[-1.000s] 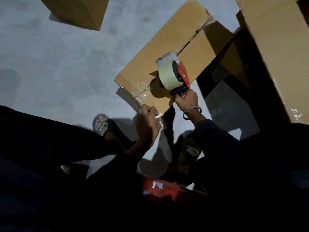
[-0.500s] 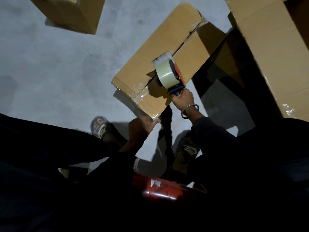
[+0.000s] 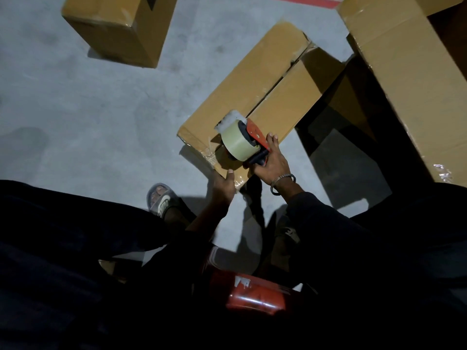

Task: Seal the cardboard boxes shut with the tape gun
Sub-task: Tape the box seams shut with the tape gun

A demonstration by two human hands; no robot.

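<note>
A long cardboard box (image 3: 255, 82) lies on the grey floor, its two top flaps meeting in a seam that runs away from me. Clear tape is wrinkled over its near left corner. My right hand (image 3: 274, 162) grips the handle of the red tape gun (image 3: 242, 140), whose pale tape roll rests on the near end of the seam. My left hand (image 3: 223, 184) presses against the box's near edge, thumb up on the top face.
A second cardboard box (image 3: 118, 29) stands at the far left. A large box (image 3: 414, 79) with an open flap fills the right side. My sandalled foot (image 3: 160, 202) is on the floor; a red stool (image 3: 252, 296) sits under me.
My left hand has moved forward from the floor side onto the box's near edge. The tape gun has stayed at the near end of the seam, my right hand still on its handle.
</note>
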